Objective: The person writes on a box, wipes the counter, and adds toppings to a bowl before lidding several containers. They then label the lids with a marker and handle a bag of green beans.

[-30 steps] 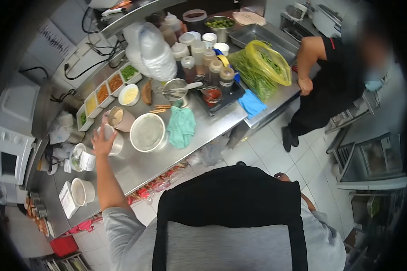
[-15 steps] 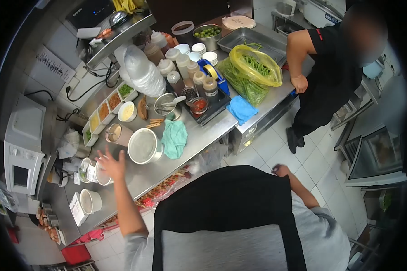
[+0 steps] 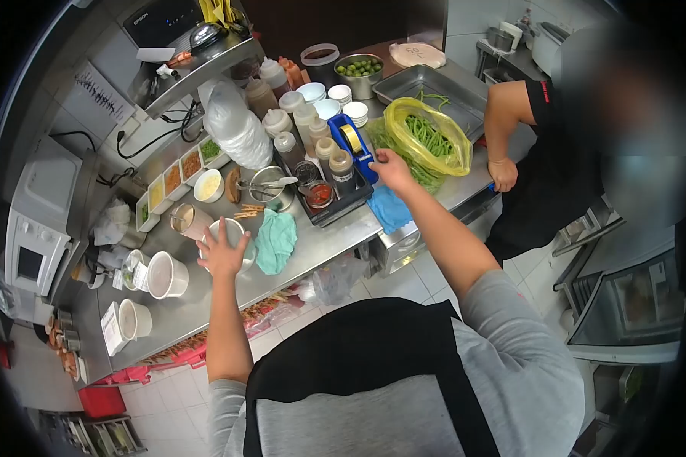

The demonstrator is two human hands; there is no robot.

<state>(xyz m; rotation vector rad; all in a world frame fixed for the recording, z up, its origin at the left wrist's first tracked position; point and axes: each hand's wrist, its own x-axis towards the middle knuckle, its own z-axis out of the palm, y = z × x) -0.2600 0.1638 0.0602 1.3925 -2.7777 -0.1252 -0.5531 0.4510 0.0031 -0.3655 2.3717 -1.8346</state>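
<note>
My left hand is open, fingers spread over the rim of a round white tub and covering part of it. My right hand reaches across the counter to the front end of a blue tape dispenser, which carries a yellowish roll. Its fingers are bent together there; what lies between them is too small to make out. A crumpled blue cloth lies just below that wrist. Beside the tub rests a green cloth. Further left stand two more white tubs, one nearer and one behind.
Squeeze bottles crowd a black tray at mid-counter. A yellow bag of green beans sits right of the dispenser. A co-worker's hand rests on the counter's right edge. A microwave stands far left.
My right hand has come up from beside my body to the tape dispenser. My left hand has moved right, from the left-hand tubs to over the tub beside the green cloth.
</note>
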